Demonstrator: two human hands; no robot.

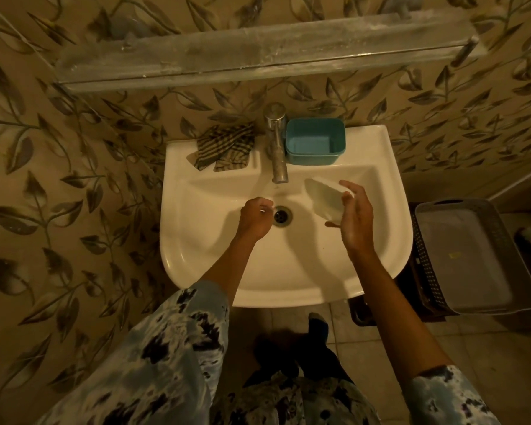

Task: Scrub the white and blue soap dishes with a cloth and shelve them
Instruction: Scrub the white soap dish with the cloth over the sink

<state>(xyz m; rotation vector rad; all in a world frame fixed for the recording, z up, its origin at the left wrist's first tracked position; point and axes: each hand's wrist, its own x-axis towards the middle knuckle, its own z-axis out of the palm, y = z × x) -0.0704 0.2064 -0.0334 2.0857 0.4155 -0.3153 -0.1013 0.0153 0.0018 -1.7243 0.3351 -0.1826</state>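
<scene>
My right hand [354,219] holds the white soap dish [324,197] tilted on edge over the right side of the basin. My left hand [255,219] hovers in the basin beside the drain [281,216], fingers curled with nothing in them. The blue soap dish [314,141] stands on the sink's back ledge, right of the tap [276,142]. A striped cloth [224,145] lies crumpled on the ledge left of the tap. A glass shelf [258,53] hangs on the wall above the sink.
The white sink [196,265] is mounted on a leaf-patterned tiled wall. A grey plastic tray on a dark basket [472,256] stands to the right of the sink. Tiled floor and my feet are below.
</scene>
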